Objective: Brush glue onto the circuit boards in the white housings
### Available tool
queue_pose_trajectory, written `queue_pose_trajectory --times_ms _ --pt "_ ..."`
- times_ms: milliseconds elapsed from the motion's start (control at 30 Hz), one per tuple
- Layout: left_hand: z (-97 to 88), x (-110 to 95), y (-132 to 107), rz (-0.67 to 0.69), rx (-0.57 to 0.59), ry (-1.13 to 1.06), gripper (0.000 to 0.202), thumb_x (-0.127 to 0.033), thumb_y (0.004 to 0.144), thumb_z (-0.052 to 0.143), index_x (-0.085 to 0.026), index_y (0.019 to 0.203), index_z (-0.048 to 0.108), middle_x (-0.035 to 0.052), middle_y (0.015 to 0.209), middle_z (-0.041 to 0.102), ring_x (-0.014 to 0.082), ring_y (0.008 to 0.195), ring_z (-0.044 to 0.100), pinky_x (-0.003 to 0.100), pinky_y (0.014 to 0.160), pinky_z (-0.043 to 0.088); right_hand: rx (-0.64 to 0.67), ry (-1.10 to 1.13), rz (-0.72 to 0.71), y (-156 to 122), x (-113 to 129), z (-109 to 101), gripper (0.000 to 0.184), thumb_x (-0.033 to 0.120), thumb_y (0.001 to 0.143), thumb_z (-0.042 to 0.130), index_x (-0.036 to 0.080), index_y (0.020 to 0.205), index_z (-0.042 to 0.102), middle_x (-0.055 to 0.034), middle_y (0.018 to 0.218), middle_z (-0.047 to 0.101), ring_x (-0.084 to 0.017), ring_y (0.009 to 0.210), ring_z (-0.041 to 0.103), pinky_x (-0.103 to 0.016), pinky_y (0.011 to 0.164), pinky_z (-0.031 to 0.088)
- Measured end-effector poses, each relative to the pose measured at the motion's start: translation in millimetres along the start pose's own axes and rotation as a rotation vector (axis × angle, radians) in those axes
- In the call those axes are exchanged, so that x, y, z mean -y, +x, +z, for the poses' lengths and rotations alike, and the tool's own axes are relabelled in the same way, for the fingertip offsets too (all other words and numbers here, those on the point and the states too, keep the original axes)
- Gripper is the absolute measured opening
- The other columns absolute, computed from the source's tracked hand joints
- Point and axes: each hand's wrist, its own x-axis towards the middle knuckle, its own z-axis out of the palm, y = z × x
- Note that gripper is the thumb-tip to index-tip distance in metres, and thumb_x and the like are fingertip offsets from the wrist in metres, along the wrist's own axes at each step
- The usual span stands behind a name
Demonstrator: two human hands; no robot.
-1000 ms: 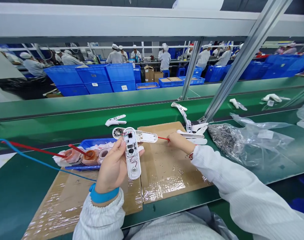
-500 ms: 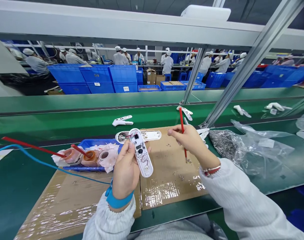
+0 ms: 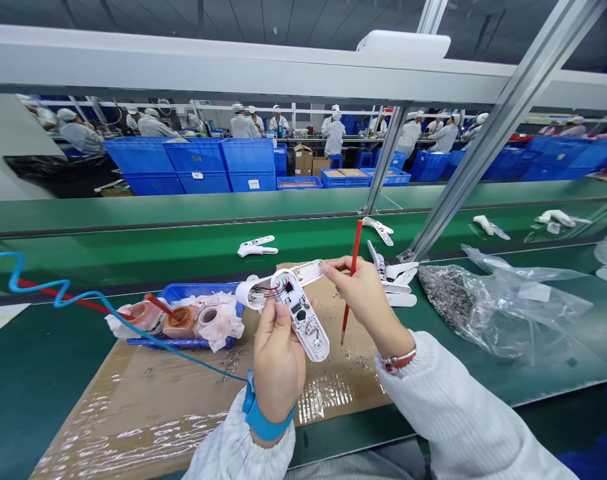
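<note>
My left hand point(image 3: 278, 360) grips a white plastic handle housing point(image 3: 300, 320) with a small circuit board and thin coloured wires on its open side. Those wires run to a second white housing half point(image 3: 308, 272), which lies across the top of the first. My right hand point(image 3: 363, 293) holds a red pointed stick point(image 3: 350, 313) upright between its fingers, with its tip down. The fingertips of my right hand touch the end of the second half. A blue wrist strap point(image 3: 258, 417) circles my left wrist, and its blue coiled cord point(image 3: 58, 297) trails off to the left.
Under my hands lies a plastic-covered cardboard sheet point(image 3: 183, 393) scattered with small metal parts. To the left, a blue tray point(image 3: 198, 291) holds tape rolls on soft wrapping. White handle parts point(image 3: 396, 280) lie to the right, beside a plastic bag of grey parts point(image 3: 453, 297).
My right hand has moved left and its fingertips now reach the second housing half. My left hand has shifted right, tilting the housing. The red stick stays in my right hand.
</note>
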Motion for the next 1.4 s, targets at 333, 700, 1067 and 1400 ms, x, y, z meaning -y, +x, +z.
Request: queue_pose_trajectory --times_ms 333,700,1067,1400 --pt "2.2 8.5 -5.4 0.006 -0.018 -0.02 0.041 -0.037 0.086 0.057 -0.033 0.127 0.053 0.0042 0.121 0.064 0.0216 0.104 0.063 0.037 0.092 0.051 -0.021 0.004 -0.004 0.0 -3.2 4.9 0.03 0.046 0.073 0.065 0.016 0.076 0.068 -0.0003 0.055 0.055 -0.013 0.049 0.045 -0.027 0.049 0.035" --pt "-0.4 8.2 -6.0 -0.006 -0.021 -0.044 0.032 -0.035 0.085 0.059 -0.033 0.117 0.061 0.0015 0.119 0.065 0.0208 0.11 0.06 0.038 0.1 0.045 -0.073 -0.076 -0.033 2.9 -2.2 6.0 0.028 0.044 0.072 0.066 0.017 0.071 0.065 -0.0016 0.057 0.057 -0.016 0.054 0.05 -0.027 0.051 0.036" --pt "0.1 7.7 -4.9 0.006 -0.012 -0.053 0.031 -0.035 0.086 0.057 -0.03 0.117 0.061 0.0028 0.11 0.068 0.0188 0.103 0.063 0.034 0.095 0.048 -0.062 -0.111 -0.066 3.8 -3.8 7.1 0.029 0.045 0.073 0.064 0.017 0.072 0.067 -0.0029 0.059 0.06 -0.017 0.056 0.052 -0.028 0.053 0.038" --pt "-0.8 9.4 -6.3 0.002 -0.008 -0.029 0.032 -0.037 0.087 0.056 -0.03 0.118 0.06 0.0027 0.116 0.066 0.0201 0.109 0.06 0.035 0.099 0.045 -0.071 -0.163 -0.025 -1.6 6.7 9.6 0.021 0.038 0.073 0.063 0.018 0.072 0.069 -0.0026 0.063 0.063 -0.018 0.06 0.055 -0.029 0.058 0.039"
